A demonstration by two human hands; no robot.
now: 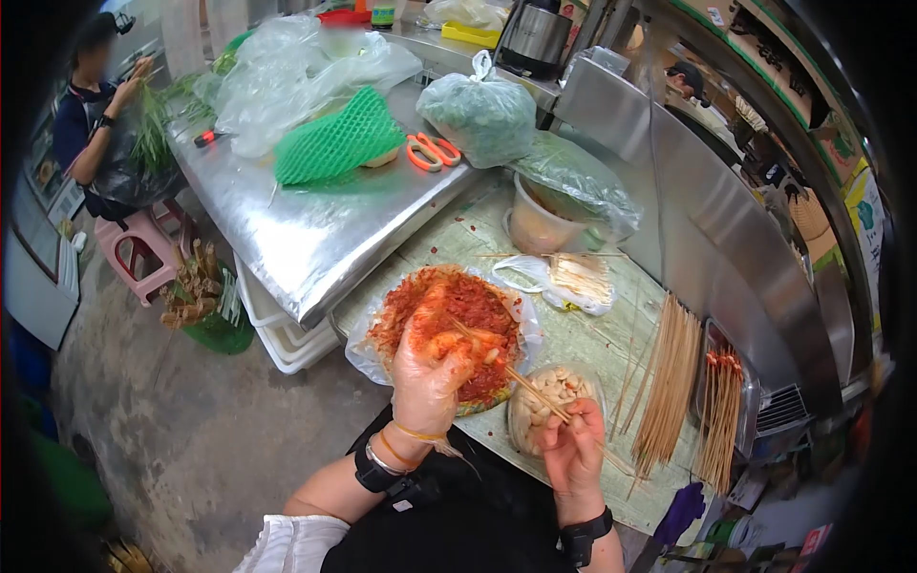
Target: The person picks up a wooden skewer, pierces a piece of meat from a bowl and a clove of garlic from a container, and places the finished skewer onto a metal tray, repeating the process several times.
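My left hand (435, 358), in a clear plastic glove smeared red, is over a bowl of red chili paste (454, 301). Its fingers are closed around a red-coated piece of food at the tip of a bamboo skewer (535, 390). My right hand (575, 449) is bare and pinches the skewer's lower part; whether it holds more than one stick is hard to tell. Beneath the skewer stands a clear tub of pale, clove-like pieces (559, 384). A plastic bag liner (361, 349) spreads out around the bowl.
Bare bamboo skewers (669, 382) lie to the right, beside a bundle with red tips (723, 411). Behind are an opened pack of pale sticks (581, 279) and a bag-covered bucket (540, 220). Orange scissors (433, 153) rest on the steel table (315, 244). Another person (95, 124) is at left.
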